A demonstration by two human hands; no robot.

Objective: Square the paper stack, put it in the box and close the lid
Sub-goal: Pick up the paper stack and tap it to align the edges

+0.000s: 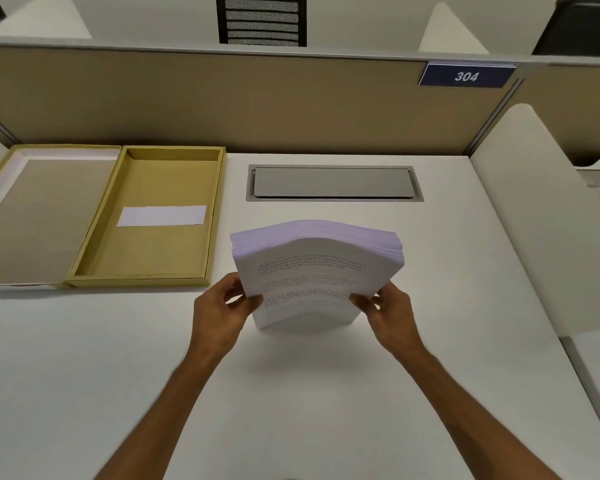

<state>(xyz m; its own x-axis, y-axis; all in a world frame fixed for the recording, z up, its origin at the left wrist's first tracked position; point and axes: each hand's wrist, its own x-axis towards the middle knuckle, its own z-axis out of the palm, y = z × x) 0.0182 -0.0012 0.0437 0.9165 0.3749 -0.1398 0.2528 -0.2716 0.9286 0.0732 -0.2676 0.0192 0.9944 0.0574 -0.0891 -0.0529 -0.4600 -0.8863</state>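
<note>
A thick stack of printed white paper [312,271] stands on its lower edge on the white desk [291,393], leaning and bowed toward me. My left hand [219,313] grips its left side and my right hand [392,313] grips its right side. To the left lies a yellow-tan box [129,268], open, with a white slip [161,215] on its floor. Its lid [42,216] is folded flat out to the left of the box.
A grey cable hatch [333,183] is set into the desk behind the stack. A tan partition [222,98] with a blue 304 sign [466,76] runs along the back. A white side divider [541,220] bounds the desk on the right.
</note>
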